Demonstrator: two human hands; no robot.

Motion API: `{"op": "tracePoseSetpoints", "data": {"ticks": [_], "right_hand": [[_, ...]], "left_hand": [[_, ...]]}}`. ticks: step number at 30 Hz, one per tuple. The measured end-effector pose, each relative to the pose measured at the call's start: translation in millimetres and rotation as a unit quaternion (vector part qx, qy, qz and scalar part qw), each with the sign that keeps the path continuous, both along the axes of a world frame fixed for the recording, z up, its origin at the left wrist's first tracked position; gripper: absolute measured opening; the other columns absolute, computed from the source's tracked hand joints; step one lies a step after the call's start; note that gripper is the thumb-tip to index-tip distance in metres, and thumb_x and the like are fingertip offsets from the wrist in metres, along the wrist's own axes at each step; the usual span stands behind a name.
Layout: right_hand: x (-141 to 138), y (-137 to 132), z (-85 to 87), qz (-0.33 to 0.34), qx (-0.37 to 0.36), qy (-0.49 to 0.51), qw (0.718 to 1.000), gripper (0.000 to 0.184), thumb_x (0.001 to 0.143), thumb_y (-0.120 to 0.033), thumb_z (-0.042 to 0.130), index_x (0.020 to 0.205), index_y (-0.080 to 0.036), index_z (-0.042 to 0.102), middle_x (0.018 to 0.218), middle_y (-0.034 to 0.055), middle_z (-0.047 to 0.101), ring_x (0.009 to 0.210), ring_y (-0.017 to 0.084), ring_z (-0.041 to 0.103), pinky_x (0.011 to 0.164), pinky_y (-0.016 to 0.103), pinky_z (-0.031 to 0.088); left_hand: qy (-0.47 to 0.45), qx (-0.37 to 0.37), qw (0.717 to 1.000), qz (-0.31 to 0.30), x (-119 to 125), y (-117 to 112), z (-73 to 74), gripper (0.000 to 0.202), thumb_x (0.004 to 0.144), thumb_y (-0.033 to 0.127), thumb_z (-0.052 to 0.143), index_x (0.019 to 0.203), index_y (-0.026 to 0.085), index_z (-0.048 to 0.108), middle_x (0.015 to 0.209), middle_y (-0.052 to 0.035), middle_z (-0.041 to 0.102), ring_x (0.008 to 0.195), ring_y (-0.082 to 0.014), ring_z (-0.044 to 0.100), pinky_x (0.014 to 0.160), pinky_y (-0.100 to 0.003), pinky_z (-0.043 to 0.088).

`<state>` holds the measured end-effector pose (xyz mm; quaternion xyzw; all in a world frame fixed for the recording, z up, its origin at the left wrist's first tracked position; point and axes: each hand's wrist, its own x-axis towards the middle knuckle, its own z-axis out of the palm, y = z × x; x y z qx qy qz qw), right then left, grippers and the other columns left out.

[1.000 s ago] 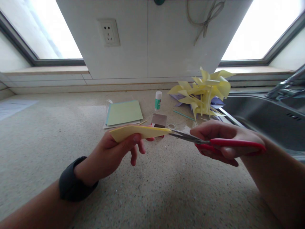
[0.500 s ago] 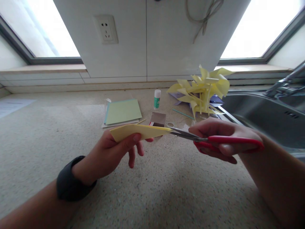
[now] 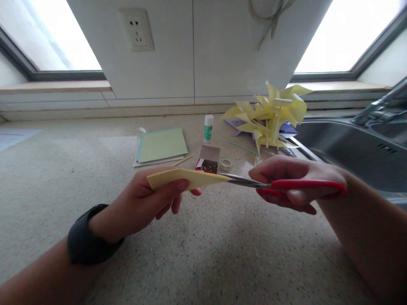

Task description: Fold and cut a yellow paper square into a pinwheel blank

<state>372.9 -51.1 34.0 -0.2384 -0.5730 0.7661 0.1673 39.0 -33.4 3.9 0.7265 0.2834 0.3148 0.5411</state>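
Observation:
My left hand (image 3: 162,194) pinches a folded piece of yellow paper (image 3: 187,178) between thumb and fingers, its narrow end pointing right. In my right hand (image 3: 292,176) is a pair of scissors (image 3: 305,184) with red handles, the thumb and fingers in the loops. The slightly parted blade tips meet the narrow right end of the paper, above the counter. Whether they have cut into it I cannot tell. Just behind the paper sits an opened small box (image 3: 208,164) holding many tiny metal pieces, and a roll of tape (image 3: 227,164) is beside it.
Yellow paper pinwheels (image 3: 270,112) lie in a heap at the back right, near a metal sink (image 3: 337,148). A glue stick (image 3: 208,128) stands upright mid-counter. Light green paper sheets (image 3: 163,145) are stacked to its left, with a thin stick (image 3: 183,160) close by. A blue stick (image 3: 243,147) lies right.
The view has tilted down slightly, so the box and tape roll show more behind the paper. The scissors have shifted slightly left; both hands keep their holds.

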Motion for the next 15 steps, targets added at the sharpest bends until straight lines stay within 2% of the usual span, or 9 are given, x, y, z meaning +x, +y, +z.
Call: {"op": "tracePoseSetpoints", "data": {"ticks": [6, 11, 15], "right_hand": [[0.9, 2.0, -1.1, 0.018, -0.003, 0.000, 1.000, 0.033, 0.083, -0.041, 0.077, 0.085, -0.013, 0.058, 0.065, -0.0061, 0.056, 0.038, 0.001, 0.047, 0.036, 0.008, 0.043], [1.4, 1.2, -3.3, 0.017, -0.003, 0.017, 1.000, 0.031, 0.085, -0.040, 0.075, 0.083, -0.014, 0.058, 0.063, -0.0061, 0.056, 0.036, 0.001, 0.045, 0.033, 0.008, 0.041], [1.0, -0.9, -1.9, 0.000, -0.008, 0.008, 1.000, 0.029, 0.085, -0.037, 0.076, 0.082, -0.014, 0.058, 0.063, -0.0056, 0.057, 0.036, 0.000, 0.045, 0.033, 0.007, 0.040]], "left_hand": [[-0.022, 0.015, 0.999, -0.039, 2.1, 0.1, 3.5, 0.023, 0.103, 0.031, 0.053, 0.111, 0.026, 0.074, 0.084, -0.0008, 0.072, 0.051, -0.0044, 0.053, 0.041, -0.010, 0.044], [-0.013, 0.014, 0.998, -0.056, 1.7, 0.6, 3.7, 0.025, 0.103, 0.030, 0.052, 0.114, 0.025, 0.074, 0.072, 0.0012, 0.067, 0.050, -0.0052, 0.052, 0.042, -0.010, 0.045], [-0.014, 0.022, 0.998, -0.051, 1.1, -0.5, 4.5, 0.025, 0.103, 0.030, 0.053, 0.113, 0.024, 0.074, 0.076, 0.0002, 0.069, 0.050, -0.0049, 0.052, 0.041, -0.010, 0.044]]}}
